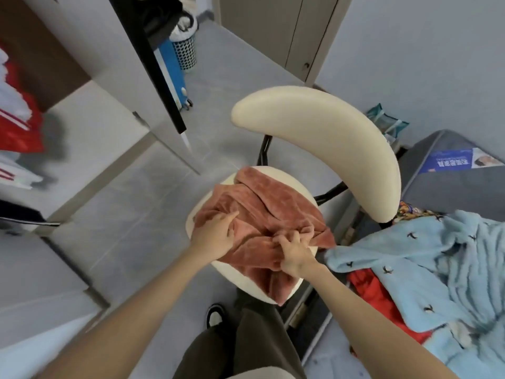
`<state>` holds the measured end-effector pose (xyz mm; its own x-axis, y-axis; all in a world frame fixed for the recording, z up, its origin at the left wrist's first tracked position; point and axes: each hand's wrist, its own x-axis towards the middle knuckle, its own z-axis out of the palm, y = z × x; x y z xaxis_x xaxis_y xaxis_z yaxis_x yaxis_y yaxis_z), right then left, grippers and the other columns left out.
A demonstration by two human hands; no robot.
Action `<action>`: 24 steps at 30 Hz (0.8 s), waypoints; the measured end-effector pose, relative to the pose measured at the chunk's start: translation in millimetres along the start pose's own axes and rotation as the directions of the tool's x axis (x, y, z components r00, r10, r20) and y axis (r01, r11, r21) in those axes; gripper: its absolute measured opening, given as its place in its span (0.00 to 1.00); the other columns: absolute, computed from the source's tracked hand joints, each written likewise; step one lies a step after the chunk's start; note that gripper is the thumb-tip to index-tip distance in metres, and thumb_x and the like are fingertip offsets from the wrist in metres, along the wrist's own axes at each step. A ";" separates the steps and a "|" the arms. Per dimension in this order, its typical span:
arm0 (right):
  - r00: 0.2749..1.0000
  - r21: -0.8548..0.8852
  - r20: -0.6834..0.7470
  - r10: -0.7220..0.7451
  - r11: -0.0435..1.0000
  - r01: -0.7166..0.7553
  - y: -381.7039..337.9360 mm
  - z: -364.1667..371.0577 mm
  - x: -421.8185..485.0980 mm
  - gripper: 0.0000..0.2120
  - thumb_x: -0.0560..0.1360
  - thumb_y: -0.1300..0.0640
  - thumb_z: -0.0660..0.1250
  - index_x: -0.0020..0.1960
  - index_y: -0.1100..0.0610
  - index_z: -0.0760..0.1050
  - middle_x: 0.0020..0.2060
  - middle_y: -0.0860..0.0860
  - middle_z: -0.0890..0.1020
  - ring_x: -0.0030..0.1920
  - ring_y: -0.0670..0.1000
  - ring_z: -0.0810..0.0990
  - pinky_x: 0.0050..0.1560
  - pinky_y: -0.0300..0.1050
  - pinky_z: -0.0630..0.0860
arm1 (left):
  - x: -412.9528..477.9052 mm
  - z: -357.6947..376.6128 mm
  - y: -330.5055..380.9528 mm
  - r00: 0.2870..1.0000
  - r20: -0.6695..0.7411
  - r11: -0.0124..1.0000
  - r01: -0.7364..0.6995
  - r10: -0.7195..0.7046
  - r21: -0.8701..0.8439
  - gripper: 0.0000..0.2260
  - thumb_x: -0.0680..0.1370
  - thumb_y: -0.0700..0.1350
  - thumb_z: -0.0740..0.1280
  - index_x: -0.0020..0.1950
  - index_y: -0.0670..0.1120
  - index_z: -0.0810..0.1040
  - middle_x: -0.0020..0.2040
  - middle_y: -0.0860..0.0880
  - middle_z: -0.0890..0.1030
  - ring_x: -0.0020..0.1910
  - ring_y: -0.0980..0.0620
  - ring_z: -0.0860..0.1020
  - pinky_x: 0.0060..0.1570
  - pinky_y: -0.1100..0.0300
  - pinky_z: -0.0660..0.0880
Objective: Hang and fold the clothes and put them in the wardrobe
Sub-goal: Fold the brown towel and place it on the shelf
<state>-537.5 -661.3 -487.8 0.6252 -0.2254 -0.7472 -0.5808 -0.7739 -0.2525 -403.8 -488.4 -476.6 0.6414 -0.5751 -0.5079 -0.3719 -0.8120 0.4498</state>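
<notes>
A rust-pink fleece garment (262,212) lies crumpled on the round cream seat of a chair (328,138). My left hand (216,233) lies on the garment's left side with the fingers bent into the cloth. My right hand (292,250) grips a bunched fold near the garment's right edge. A light blue fleece garment (426,269) with small dark motifs lies spread on the bed at the right, over a red piece of clothing (377,291). The open wardrobe (90,124) stands at the left, with red and white clothes (19,119) on its shelf.
The chair's curved cream backrest rises behind the seat. A dark open wardrobe door edge (153,64) juts out above the floor. A blue suitcase (172,75) and a perforated bin (185,50) stand at the back. A grey mattress (451,187) fills the right side.
</notes>
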 end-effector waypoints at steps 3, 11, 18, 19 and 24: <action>0.992 0.015 -0.120 -0.039 0.999 0.041 -0.6 -14.2 23.6 0.22 0.75 0.57 0.61 0.69 0.49 0.66 0.64 0.54 0.65 0.65 0.59 0.63 0.66 0.57 0.63 | 27.8 14.6 -5.8 0.996 0.032 0.996 0.084 -0.085 0.028 0.24 0.80 0.46 0.57 0.76 0.54 0.61 0.71 0.47 0.70 0.68 0.45 0.70 0.64 0.48 0.70; 0.918 -0.165 -0.182 -0.353 0.931 0.325 -59.4 -48.2 130.5 0.23 0.78 0.60 0.59 0.72 0.55 0.64 0.71 0.55 0.64 0.68 0.58 0.64 0.65 0.55 0.69 | 77.0 47.2 -51.9 0.973 -0.075 0.942 0.232 -0.220 0.241 0.25 0.81 0.52 0.56 0.78 0.54 0.56 0.77 0.47 0.58 0.73 0.43 0.61 0.68 0.46 0.62; 0.921 -0.459 -0.007 -0.390 0.819 0.344 -96.1 -25.3 214.2 0.32 0.79 0.56 0.59 0.79 0.51 0.46 0.76 0.58 0.56 0.76 0.60 0.54 0.75 0.55 0.54 | 85.8 79.1 -92.9 0.956 0.005 0.914 0.280 -0.294 0.293 0.23 0.83 0.52 0.51 0.78 0.55 0.52 0.79 0.47 0.51 0.77 0.43 0.51 0.72 0.42 0.55; 0.939 -0.508 0.013 -0.344 0.807 0.302 -96.8 -20.6 220.4 0.35 0.80 0.53 0.60 0.79 0.51 0.42 0.74 0.60 0.60 0.74 0.61 0.58 0.74 0.55 0.56 | 84.6 82.0 -95.8 0.957 0.025 0.916 0.268 -0.289 0.300 0.23 0.83 0.52 0.52 0.78 0.55 0.52 0.79 0.47 0.49 0.77 0.42 0.50 0.72 0.42 0.55; 0.964 -0.484 -0.010 -0.267 0.844 0.229 -97.7 -14.8 224.9 0.23 0.77 0.45 0.64 0.67 0.57 0.68 0.62 0.57 0.76 0.64 0.59 0.73 0.65 0.53 0.64 | 72.5 76.9 -99.6 0.963 0.007 0.916 0.253 -0.269 0.310 0.21 0.83 0.51 0.52 0.76 0.54 0.58 0.77 0.47 0.55 0.75 0.44 0.57 0.71 0.44 0.56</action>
<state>-332.5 -645.1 -622.1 0.7629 -0.0162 -0.6463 -0.0944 -0.9918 -0.0866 -371.9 -456.9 -614.7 0.7130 -0.3364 -0.6152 -0.3866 -0.9206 0.0553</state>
